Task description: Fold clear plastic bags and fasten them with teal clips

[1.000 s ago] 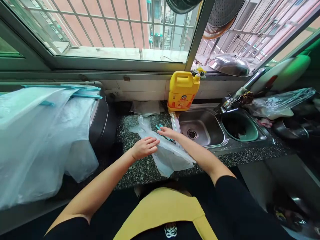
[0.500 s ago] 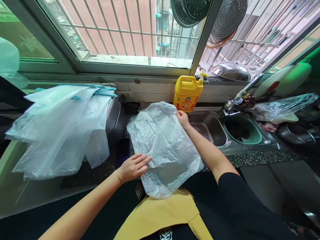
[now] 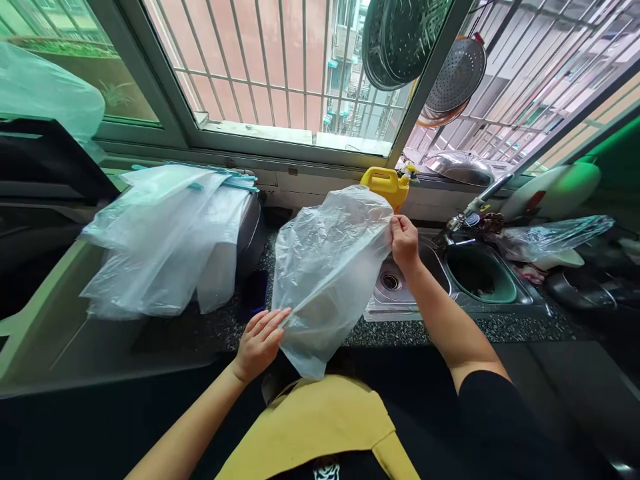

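Note:
A clear plastic bag [image 3: 333, 267] is stretched between my two hands, above the counter in front of my yellow apron [image 3: 310, 427]. My right hand [image 3: 404, 241] is closed on its upper right edge, near the sink. Down at the lower left edge, my left hand [image 3: 261, 340] pinches the bag between thumb and fairly straight fingers. A taut fold runs slantwise across the plastic from one hand to the other. Left of it, several similar clear bags [image 3: 160, 253] hang in a pile with light blue clips [image 3: 200, 177] along the top.
Behind the bag stands a yellow jug [image 3: 387, 187], partly covered. To the right are a steel sink [image 3: 435, 267] with a green basin [image 3: 483, 273] and a faucet [image 3: 470, 217]. Farther right lie a plastic-wrapped bundle [image 3: 555, 237] and a black pan [image 3: 583, 290]. A barred window [image 3: 260, 73] runs behind.
My right hand has moved to the right and pulled the bag's edge taut, baring the sink drain. My left hand has shifted slightly left and down. The camera view has shifted too.

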`<state>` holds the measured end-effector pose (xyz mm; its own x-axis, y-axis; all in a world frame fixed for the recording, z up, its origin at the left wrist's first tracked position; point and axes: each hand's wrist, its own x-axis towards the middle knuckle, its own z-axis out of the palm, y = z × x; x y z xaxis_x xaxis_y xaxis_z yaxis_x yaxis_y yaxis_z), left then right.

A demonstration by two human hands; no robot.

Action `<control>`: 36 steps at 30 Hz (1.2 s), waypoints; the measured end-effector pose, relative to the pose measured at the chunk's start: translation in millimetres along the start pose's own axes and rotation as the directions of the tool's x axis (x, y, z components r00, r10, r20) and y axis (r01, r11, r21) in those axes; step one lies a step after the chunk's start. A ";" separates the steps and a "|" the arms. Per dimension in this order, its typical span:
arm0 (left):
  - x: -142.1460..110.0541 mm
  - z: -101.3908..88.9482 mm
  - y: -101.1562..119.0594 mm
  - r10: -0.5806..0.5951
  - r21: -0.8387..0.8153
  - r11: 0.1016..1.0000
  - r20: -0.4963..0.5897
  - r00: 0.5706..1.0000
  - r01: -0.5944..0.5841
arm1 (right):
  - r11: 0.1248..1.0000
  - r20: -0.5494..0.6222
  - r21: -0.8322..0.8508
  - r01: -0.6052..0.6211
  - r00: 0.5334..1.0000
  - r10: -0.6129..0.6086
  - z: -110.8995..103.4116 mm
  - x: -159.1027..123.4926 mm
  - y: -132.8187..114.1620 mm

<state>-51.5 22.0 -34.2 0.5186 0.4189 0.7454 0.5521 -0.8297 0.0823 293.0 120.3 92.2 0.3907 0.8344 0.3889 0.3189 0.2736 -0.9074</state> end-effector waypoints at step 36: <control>-8.2 85.8 -77.0 -0.886 -0.153 0.338 0.279 0.369 0.928 | 0.995 -0.083 0.076 -0.058 0.994 0.064 -53.5 -139.6 -87.1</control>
<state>-42.2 114.1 -103.4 -0.1155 0.9931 0.0175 0.5680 0.0516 0.8214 256.9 -45.6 125.5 0.4808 0.8076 0.3415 0.2287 0.2605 -0.9380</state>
